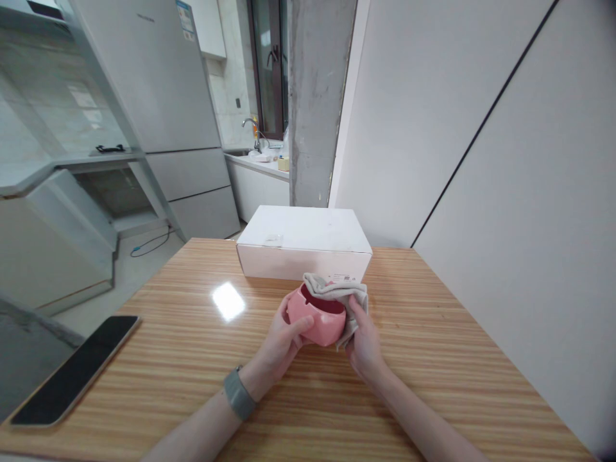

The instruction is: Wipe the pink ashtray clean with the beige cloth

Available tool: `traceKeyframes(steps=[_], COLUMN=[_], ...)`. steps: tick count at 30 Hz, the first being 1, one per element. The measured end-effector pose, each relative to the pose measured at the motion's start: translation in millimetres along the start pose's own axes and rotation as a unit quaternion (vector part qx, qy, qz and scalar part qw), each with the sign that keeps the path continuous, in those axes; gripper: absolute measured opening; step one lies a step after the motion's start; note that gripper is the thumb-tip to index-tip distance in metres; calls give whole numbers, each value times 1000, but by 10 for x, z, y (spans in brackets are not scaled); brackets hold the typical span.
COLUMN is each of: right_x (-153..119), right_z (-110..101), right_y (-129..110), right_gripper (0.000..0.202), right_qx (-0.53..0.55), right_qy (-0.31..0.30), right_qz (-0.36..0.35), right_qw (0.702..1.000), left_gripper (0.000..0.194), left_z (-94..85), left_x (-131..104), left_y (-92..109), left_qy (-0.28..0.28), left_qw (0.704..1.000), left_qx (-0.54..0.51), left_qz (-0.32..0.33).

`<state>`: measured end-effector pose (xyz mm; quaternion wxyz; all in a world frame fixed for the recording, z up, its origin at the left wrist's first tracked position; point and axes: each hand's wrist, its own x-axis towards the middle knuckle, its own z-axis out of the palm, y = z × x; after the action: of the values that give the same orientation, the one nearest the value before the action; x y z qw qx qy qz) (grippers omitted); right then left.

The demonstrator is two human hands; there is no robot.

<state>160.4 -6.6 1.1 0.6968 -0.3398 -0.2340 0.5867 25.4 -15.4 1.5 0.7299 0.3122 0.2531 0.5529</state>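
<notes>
A pink, rounded hollow container with a dark red inside is held above the table, its opening tilted up. My left hand wraps round its left side, thumb across the front. A folded grey cloth lies over the far rim and hangs down the right side. My right hand is closed on the cloth and presses it against the container's right side. The fingers behind the cloth are partly hidden. A grey band circles my left wrist.
A white cardboard box stands on the wood-grain table just beyond my hands. A black flat tablet-like panel lies at the table's left edge. A white wall borders the right side; a fridge stands behind at left.
</notes>
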Motion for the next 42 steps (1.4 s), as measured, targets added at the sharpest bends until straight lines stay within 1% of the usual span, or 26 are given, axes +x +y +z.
traceKeyframes(steps=[4, 7, 12, 16, 19, 21, 23, 24, 26, 27, 29, 31, 34, 36, 38, 42], right_x=[-10, -23, -99, -153, -153, -134, -104, -86, -47, -27, 9, 36, 52, 50, 43, 28], right_z=[6, 17, 63, 105, 121, 123, 121, 120, 113, 108, 91, 72, 55, 57, 66, 78], right_y=[35, 35, 60, 112, 74, -1, -90, -130, -191, -211, -234, -248, -273, -292, -307, -308], right_gripper=[31, 32, 35, 38, 35, 30, 27, 26, 24, 23, 22, 22, 22, 24, 25, 24], right_qx=[-9, -6, 5, 4, 24, 40, 54, 61, 75, 82, 88, 85, 74, 72, 75, 74], right_qy=[-2, -1, 24, 12, 12, 7, -2, -3, 4, 9, 20, 27, 35, 31, 27, 26], right_qz=[-7, -5, 3, 14, 39, 61, 81, 88, 100, 104, 108, 106, 112, 120, 124, 143], right_qw=[1000, 1000, 1000, 1000, 999, 997, 995, 994, 992, 991, 990, 990, 990, 990, 989, 987], left_gripper=[71, 73, 79, 82, 88, 92, 97, 99, 95, 91, 88, 97, 115, 119, 112, 91], left_z=[30, 59, 118, 125, 117, 105, 82, 66, 28, 9, -21, -33, -24, -10, 3, 24], left_x=[-11, -17, 0, 11, 7, 7, 12, 15, 21, 21, 17, 7, -6, -7, -3, 7], left_y=[11, 0, 7, 42, 51, 43, 29, 23, 18, 21, 34, 52, 78, 93, 108, 127], left_qy=[27, 43, 78, 130, 159, 156, 128, 104, 54, 35, 16, 13, 20, 28, 34, 52], left_qw=[999, 997, 986, 968, 951, 948, 957, 968, 988, 994, 997, 995, 991, 989, 987, 981], left_qx=[13, 43, 92, 152, 203, 219, 196, 165, 88, 62, 52, 81, 117, 130, 145, 169], left_qz=[23, 55, 113, 154, 169, 173, 169, 157, 112, 86, 54, 56, 69, 65, 63, 79])
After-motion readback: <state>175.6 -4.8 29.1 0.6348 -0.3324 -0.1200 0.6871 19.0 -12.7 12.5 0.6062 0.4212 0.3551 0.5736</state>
